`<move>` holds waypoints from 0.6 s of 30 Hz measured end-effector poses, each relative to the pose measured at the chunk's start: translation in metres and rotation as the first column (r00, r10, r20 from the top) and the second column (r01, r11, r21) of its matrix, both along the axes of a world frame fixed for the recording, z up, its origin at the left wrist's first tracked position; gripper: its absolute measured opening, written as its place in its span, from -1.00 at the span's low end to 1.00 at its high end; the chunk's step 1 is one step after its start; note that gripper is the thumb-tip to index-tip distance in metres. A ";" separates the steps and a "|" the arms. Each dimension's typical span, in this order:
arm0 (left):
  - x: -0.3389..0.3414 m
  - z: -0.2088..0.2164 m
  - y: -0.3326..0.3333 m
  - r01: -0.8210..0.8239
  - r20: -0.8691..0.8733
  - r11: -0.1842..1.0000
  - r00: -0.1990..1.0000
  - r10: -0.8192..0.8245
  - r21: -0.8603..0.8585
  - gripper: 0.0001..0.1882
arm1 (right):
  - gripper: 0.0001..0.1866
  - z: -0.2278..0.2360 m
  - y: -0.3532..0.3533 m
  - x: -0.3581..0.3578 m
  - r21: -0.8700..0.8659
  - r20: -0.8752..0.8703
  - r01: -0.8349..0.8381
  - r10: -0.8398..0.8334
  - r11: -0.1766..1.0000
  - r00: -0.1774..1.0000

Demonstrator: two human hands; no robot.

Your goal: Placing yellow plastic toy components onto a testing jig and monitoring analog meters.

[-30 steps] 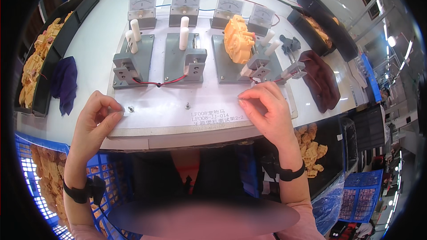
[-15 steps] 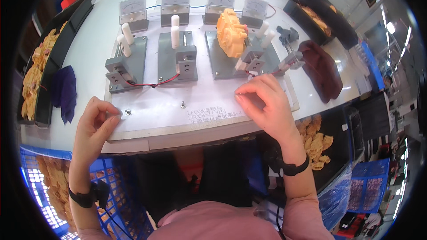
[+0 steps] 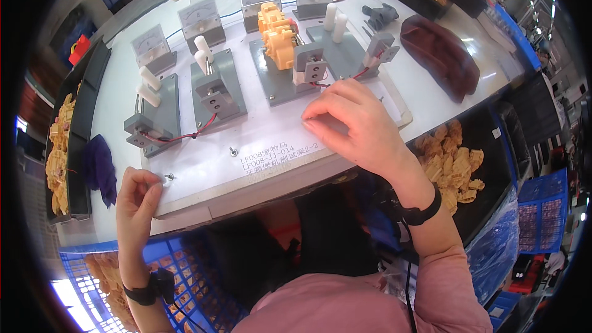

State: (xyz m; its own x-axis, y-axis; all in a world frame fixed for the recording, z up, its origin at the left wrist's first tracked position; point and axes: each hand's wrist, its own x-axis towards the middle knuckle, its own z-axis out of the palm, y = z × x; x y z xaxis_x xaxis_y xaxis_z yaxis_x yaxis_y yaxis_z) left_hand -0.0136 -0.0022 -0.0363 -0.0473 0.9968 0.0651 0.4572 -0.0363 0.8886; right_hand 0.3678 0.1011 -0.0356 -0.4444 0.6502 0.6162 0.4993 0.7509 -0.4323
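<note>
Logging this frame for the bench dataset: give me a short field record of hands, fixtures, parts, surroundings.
left hand: fingertips at a small toggle switch on the white panel edge
right hand: resting, fingers curled, on the panel's right part
fixtures: four grey jigs; the third jig holds a yellow part
meters: four behind the jigs
surroundings: dark red cloth right, blue crate below

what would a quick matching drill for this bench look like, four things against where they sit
Things:
1. yellow plastic part
2. dark red cloth
3. left hand
4. blue crate

Places:
A. below the table's near edge
B. far right of the table
C. on a grey test fixture
D. at the small switch on the white board's near left corner

Pairs: 1-C, 2-B, 3-D, 4-A
</note>
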 end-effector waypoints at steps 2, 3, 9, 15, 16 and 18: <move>0.000 0.000 0.000 0.003 -0.004 1.000 1.000 -0.003 -0.004 -0.91 | -0.92 0.000 0.000 0.000 -0.015 -0.002 -0.013 0.013 1.000 1.000; 0.000 0.000 0.000 0.003 -0.004 1.000 1.000 -0.003 -0.009 -0.91 | -0.92 0.000 0.000 0.000 -0.011 -0.002 -0.011 0.011 1.000 1.000; 0.001 0.001 -0.001 0.008 0.034 1.000 0.999 -0.008 -0.014 -0.90 | -0.91 0.000 0.001 0.000 0.021 0.012 -0.024 0.024 1.000 1.000; 0.000 0.000 0.000 0.007 0.006 1.000 1.000 -0.007 -0.002 -0.90 | -0.90 -0.001 0.000 0.000 0.060 0.004 -0.011 0.010 0.998 1.000; 0.000 0.000 0.000 0.007 0.005 1.000 1.000 -0.007 -0.003 -0.90 | -0.90 -0.001 0.000 -0.001 0.058 0.003 -0.009 0.008 0.998 1.000; 0.000 0.000 0.000 0.016 -0.006 1.000 1.000 -0.016 0.012 -0.91 | -0.90 -0.001 0.000 -0.001 0.058 0.001 -0.006 0.006 0.998 1.000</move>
State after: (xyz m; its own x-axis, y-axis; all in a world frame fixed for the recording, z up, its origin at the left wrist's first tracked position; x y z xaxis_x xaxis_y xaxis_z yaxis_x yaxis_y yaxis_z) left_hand -0.0134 -0.0020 -0.0364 -0.0308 0.9966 0.0769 0.4619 -0.0541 0.8853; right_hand 0.3670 0.1008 -0.0366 -0.4490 0.6105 0.6524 0.4948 0.7779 -0.3873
